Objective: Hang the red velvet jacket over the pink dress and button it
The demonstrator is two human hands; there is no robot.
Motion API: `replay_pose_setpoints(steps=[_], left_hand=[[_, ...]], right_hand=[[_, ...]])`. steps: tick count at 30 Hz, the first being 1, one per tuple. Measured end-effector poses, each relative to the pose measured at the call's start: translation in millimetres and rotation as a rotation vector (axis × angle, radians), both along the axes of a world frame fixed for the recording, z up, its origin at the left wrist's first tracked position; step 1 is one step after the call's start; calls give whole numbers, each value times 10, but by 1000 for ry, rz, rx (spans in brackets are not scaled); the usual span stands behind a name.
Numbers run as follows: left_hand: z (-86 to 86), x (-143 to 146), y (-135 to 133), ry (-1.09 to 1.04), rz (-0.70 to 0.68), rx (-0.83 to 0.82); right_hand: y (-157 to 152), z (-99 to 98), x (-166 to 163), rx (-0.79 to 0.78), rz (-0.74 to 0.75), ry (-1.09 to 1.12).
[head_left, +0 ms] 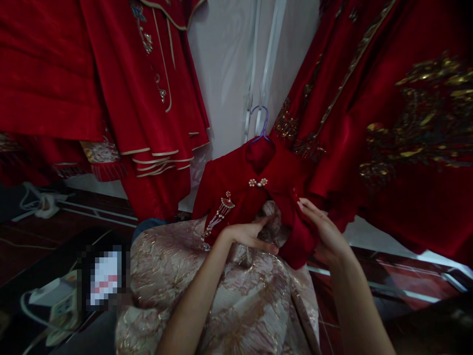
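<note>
Pale brocade fabric [225,301] nearest. Left hand [249,234] at opening of red jacket [231,167], can't tell if gripping. Right hand [325,230] pinches jacket's front. Jacket's on purple hanger [263,132], white panel [221,64] behind.

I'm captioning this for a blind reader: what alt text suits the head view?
A person's right hand holds the front edge of a red jacket on a purple hanger; the left hand is at its opening, by pale patterned cloth. More red garments hang on both sides.

Red jacket [238,170] on purple hanger [263,131]
</note>
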State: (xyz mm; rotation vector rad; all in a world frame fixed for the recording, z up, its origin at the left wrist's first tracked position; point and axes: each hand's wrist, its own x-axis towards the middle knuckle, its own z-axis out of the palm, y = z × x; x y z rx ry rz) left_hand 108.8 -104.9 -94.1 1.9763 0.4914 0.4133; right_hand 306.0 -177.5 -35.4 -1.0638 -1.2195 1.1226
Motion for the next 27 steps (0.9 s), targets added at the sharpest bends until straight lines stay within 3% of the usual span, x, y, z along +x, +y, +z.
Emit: replay_pose_setpoints(steps=[2,5,7,9,13,17,22,25,27], left_hand=[[21,-12,-9,-74,-90,-122],[70,-35,-42,-256,-193,-366],[115,-48,-74,-361,-180,-506],[160,-49,-101,-437,-63,-573],[224,-23,-112,-484,160,-500],[226,-14,-73,-411,235,-406],[85,-39,64,-373,481,-316],[-15,-68,163,-369,683,-219],[-43,-95,199,-372,748,-196]], right_hand=[[-58,55,-64,22,-7,-20],[-109,108,-140,135,-23,-247],[-145,147,-179,219,-61,-392],[-183,184,-209,248,-42,-427],[-216,201,-243,187,98,-336],[-162,139,-232,201,39,-312],[-6,-13,-232,197,-1,-322],[127,-166,-291,183,9,-354],[215,-295,-352,169,12,-364]])
